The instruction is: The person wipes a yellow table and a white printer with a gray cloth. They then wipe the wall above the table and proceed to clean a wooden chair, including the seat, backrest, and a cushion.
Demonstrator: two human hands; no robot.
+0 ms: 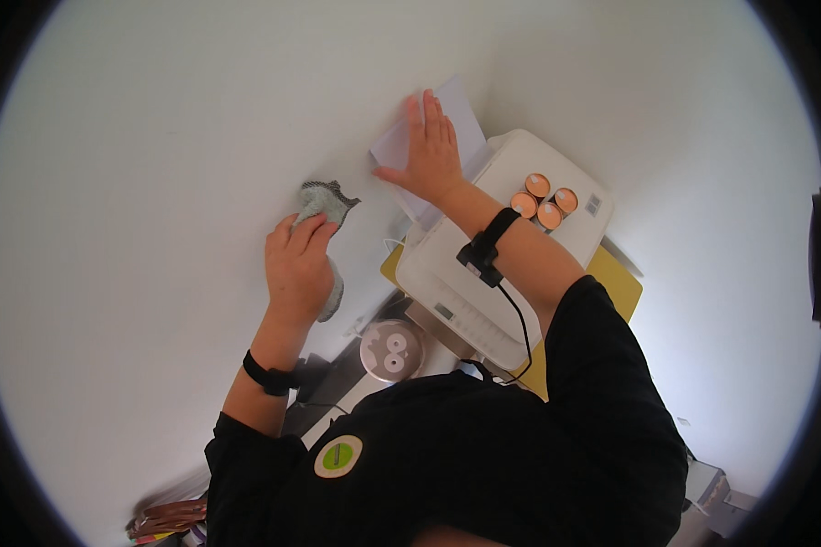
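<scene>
My left hand [300,267] grips a grey-green cloth [321,203] with a dark patterned edge, close to the white wall [178,205]. Part of the cloth hangs out below the palm. My right hand [432,154] reaches over the rear of a white printer [465,284], fingers spread, with its palm against a stack of white paper [468,123] in the upright rear feed. The thumb extends past the paper's left edge. Nothing shows gripped in that hand. Several round cans with orange tops [549,215] stand grouped on the printer lid, partly behind my right forearm.
The printer stands on a yellow board [612,280]. A round lid with an owl-like face [393,350] lies below left of it. A black cable [525,321] runs from my right wrist strap. Brown bundled items [171,517] lie at lower left, grey boxes [708,485] at lower right.
</scene>
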